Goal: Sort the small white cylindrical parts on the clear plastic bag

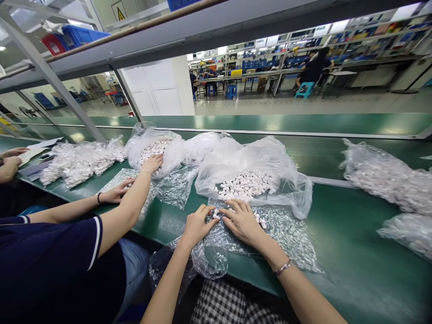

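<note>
My left hand (197,225) and my right hand (242,221) rest close together on a sheet of small clear plastic bags (286,234) lying on the green bench. Between the fingertips are a few small white parts (216,213), which both hands pinch. Just behind my hands an open clear bag (266,157) holds a heap of the same small white parts (246,183).
A co-worker in a dark blue shirt sits at my left; one hand (153,163) reaches into another bag of white parts (168,150), the other (118,193) lies on a plastic sheet. More filled bags (381,175) lie at right and far left (77,162). A green conveyor (303,123) runs behind.
</note>
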Demonstrator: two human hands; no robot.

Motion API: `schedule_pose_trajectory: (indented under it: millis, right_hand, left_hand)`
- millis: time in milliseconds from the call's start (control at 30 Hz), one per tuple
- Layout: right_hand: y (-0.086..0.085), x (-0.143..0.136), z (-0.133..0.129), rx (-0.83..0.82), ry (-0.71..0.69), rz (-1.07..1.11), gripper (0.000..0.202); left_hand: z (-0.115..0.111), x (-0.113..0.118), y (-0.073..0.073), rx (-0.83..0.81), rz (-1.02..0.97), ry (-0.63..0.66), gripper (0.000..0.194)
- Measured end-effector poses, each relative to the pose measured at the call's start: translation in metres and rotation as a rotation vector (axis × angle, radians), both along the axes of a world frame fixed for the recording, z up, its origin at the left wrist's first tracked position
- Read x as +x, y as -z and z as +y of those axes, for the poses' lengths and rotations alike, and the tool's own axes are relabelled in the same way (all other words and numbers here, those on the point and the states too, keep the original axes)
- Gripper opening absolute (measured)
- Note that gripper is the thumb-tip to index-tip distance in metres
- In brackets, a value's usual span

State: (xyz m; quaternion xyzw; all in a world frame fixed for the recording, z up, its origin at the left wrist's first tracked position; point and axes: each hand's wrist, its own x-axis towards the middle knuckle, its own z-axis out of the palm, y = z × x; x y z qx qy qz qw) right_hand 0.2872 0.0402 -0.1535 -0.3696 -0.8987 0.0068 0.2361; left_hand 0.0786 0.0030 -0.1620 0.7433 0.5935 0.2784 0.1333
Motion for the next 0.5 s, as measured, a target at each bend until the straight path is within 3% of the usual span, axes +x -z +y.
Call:
schedule_pose_trajectory:
  millis: [233,500]
  right_hand:
    - [-0.009,0.013,0.006,-0.009,0.076,0.086,0.022]
    - [-0.011,0.034,0.013,-0.039,0.130,0.028,0.016]
  left_hand:
    - [0.000,0.000,0.000,-0.008,0.039,-0.001,0.031]
    - [0.000,0.000,0.001,-0.007,0.017,0.000,0.033]
